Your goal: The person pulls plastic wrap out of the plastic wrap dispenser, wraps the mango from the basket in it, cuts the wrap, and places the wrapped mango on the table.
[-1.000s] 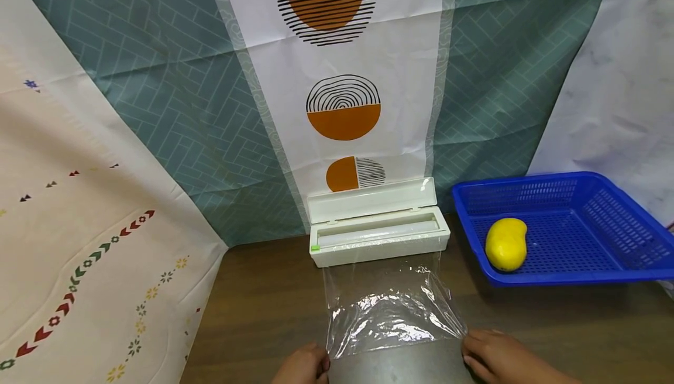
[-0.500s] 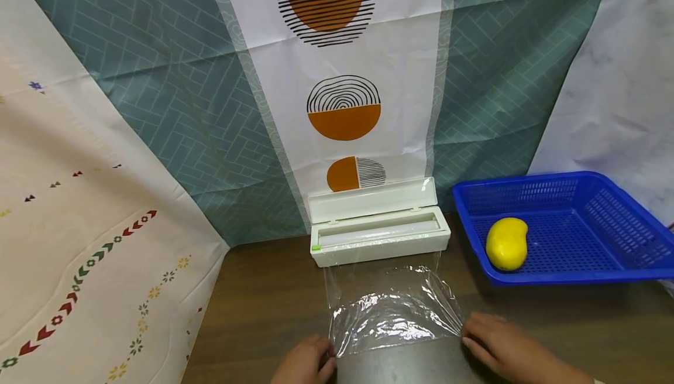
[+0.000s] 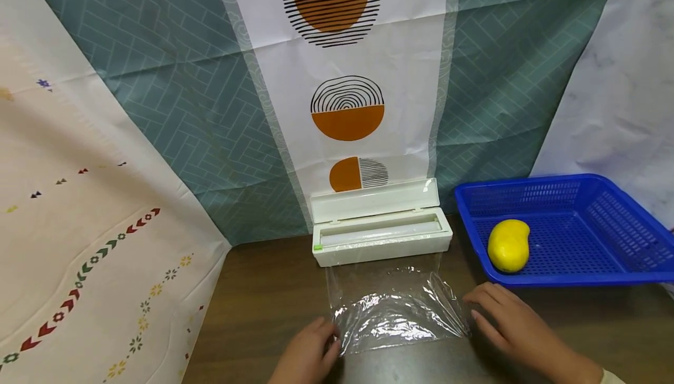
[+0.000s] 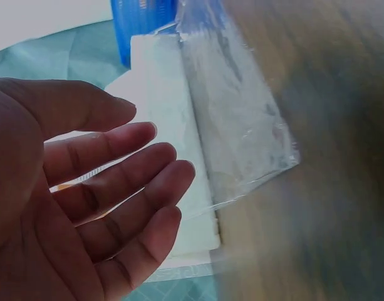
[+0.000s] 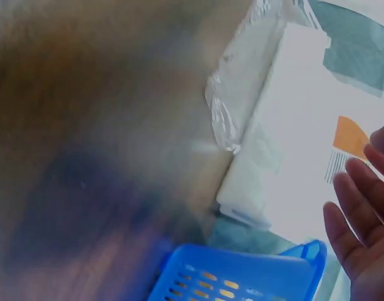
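Note:
A sheet of clear plastic wrap (image 3: 389,314) lies on the dark wooden table, drawn out from a white wrap dispenser box (image 3: 383,244) whose lid stands raised. My left hand (image 3: 310,349) is beside the sheet's near left corner; in the left wrist view its relaxed fingers (image 4: 148,188) hold nothing. At the right edge of the sheet is my right hand (image 3: 511,319), its fingers loose and apart from the film. The right wrist view shows those fingers (image 5: 361,207) holding nothing, with the wrap and box beyond them.
A blue plastic basket (image 3: 571,280) stands at the right with a yellow mango (image 3: 508,246) inside. Behind the box hangs a patterned cloth (image 3: 347,50), and an embroidered cream cloth (image 3: 79,226) covers the left side. The wooden table (image 3: 253,302) extends left of the wrap.
Both hands have let go of the wrap's near corners. My right hand has moved up and slightly right, and my left hand has shifted a little upward. The sheet stays spread on the table.

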